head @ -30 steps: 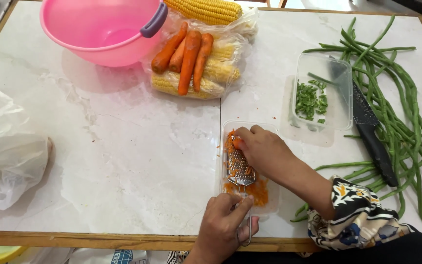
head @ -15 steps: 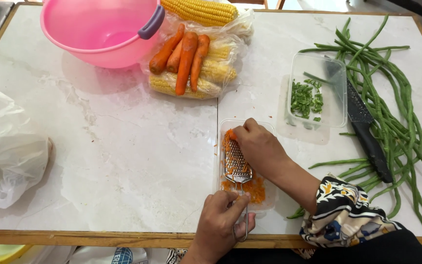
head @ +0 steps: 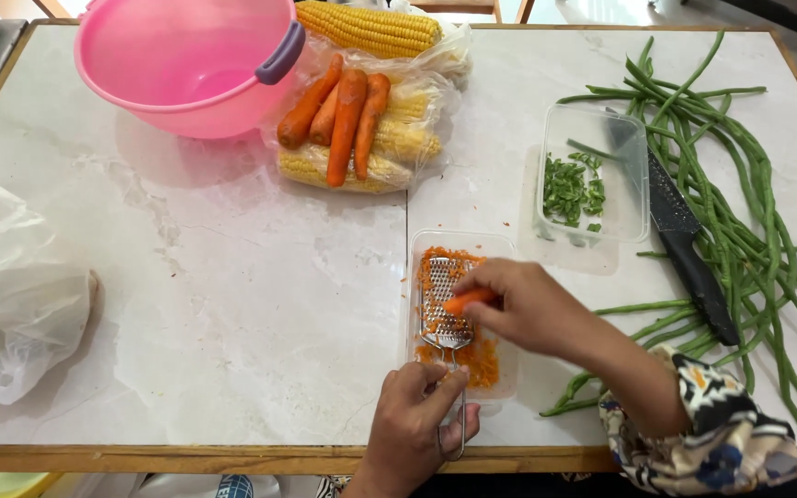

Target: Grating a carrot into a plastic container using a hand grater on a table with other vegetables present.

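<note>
Head view of a marble table (head: 232, 304). A small metal grater (head: 445, 300) is laid across a shallow clear tray (head: 507, 249), so that the orange shreds (head: 481, 360) are caught in the tray beneath it. The grater's wire handle is gripped by the left hand (head: 417, 429), fingers curled closed around it at the near table edge, apparently to steady the blade against sideways push. A short carrot stub (head: 469, 300) is pinched in the right hand (head: 528, 309), fingers closed narrowly on it, its end pressed onto the grater face; the low grip appears to be forced by how little carrot is left.

Beyond the tray, whole carrots (head: 343, 115) are stacked on corn cobs (head: 362, 166) wrapped in clear plastic, with one more cob (head: 371, 28) behind, just beside a pink bowl (head: 186, 65). To the right, a second clear tub (head: 592, 175) holding chopped green pieces is set near a black knife (head: 684, 240), which lies among long beans (head: 740, 203) spread along the right edge. A crumpled plastic bag (head: 11, 304) is seen at the left edge, well apart from the hands.
</note>
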